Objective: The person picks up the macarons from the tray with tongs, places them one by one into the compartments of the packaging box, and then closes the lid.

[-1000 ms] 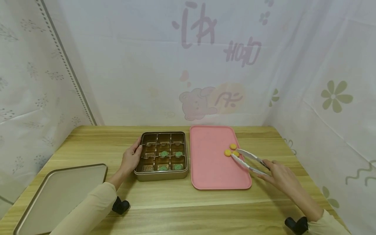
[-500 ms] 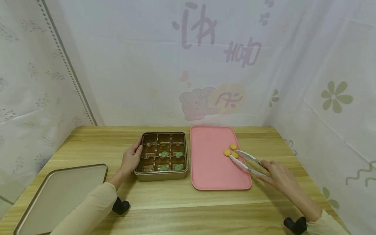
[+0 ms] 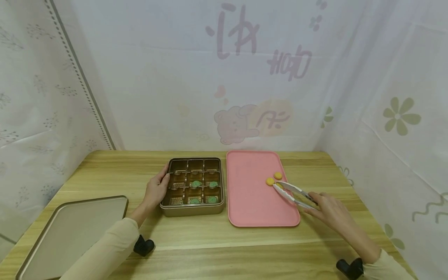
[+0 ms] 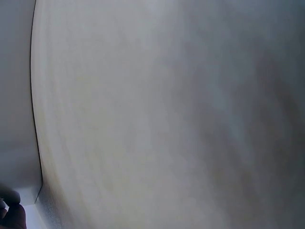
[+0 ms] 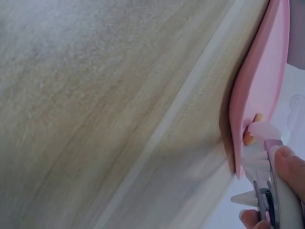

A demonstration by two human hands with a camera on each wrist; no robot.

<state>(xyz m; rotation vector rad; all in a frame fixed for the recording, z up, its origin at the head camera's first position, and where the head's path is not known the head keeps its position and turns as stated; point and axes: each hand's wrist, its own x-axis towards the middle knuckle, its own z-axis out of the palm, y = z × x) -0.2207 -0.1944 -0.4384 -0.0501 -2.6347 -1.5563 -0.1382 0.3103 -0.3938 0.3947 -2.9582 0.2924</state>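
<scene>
Head view's showing your right hand [image 3: 330, 212] gripping tongs [image 3: 286, 195] around a yellow piece [image 3: 279, 186] on the pink tray [image 3: 248, 208], while your left hand [image 3: 156, 189] is bracing the divided tin [image 3: 192, 211], probably against sliding, can't tell if it's curling or just pressing.

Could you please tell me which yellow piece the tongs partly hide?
The yellow piece nearest the right hand, between the arms of the tongs; the other two lie outside them, in full view.
</scene>
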